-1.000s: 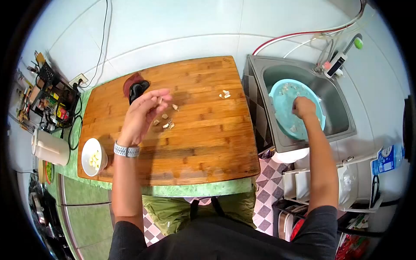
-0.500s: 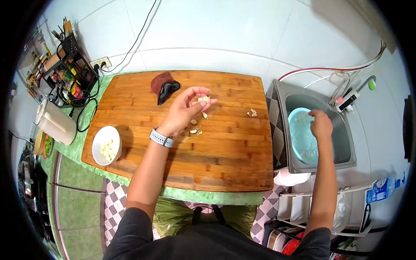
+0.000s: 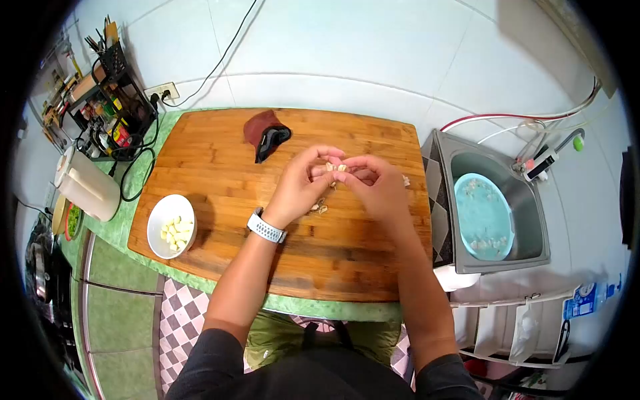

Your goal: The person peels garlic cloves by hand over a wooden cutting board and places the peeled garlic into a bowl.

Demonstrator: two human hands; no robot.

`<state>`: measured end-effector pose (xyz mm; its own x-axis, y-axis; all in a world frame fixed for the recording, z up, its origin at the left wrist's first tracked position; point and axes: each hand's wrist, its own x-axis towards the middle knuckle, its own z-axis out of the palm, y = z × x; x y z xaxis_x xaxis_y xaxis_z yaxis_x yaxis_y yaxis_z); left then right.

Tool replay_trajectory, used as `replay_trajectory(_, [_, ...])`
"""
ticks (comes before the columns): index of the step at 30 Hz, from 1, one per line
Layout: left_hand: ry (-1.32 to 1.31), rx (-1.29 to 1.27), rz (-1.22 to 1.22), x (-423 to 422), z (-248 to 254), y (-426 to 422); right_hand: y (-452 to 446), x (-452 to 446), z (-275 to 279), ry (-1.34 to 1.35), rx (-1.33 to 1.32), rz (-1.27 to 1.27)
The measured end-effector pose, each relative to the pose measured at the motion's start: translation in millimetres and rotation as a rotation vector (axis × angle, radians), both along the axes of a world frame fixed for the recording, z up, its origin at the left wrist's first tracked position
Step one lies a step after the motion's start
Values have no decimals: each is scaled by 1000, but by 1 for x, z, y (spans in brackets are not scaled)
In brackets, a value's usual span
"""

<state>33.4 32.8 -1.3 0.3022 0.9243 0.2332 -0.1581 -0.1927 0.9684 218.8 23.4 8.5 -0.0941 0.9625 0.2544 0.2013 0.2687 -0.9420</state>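
Above the middle of the wooden board (image 3: 347,260), my left hand (image 3: 303,185) and my right hand (image 3: 377,187) meet at the fingertips. Both are closed on small pale garlic cloves (image 3: 335,167) between them. A watch is on my left wrist. Beneath the hands lie a few bits of peel (image 3: 320,208), partly covered. Another pale scrap (image 3: 406,181) shows just beyond my right hand. The white bowl (image 3: 153,233) at the board's left holds several peeled cloves (image 3: 176,231).
A dark red and black item (image 3: 267,135) lies at the board's back. On the right, the sink (image 3: 533,227) holds a light blue basin (image 3: 485,217) with water and floating scraps. To the left stand a beige pitcher (image 3: 90,187) and a black rack (image 3: 110,110).
My right hand has left the basin in the sink and come over the board to my left hand, where its fingers have closed on the garlic. The view has shifted.
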Motion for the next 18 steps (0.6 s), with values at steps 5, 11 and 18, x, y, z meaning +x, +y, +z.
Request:
replay_trajectory(5, [116,186,101,2,-4,0,-2,-2,-16,186,-28,34])
replay_trajectory(11, [114,152,104,4,-3,-1,-5,1,-23,392,-13,3])
replay_trajectory(18, [108,89,74,6,6,-6,-6,8,-25,512,-24,29])
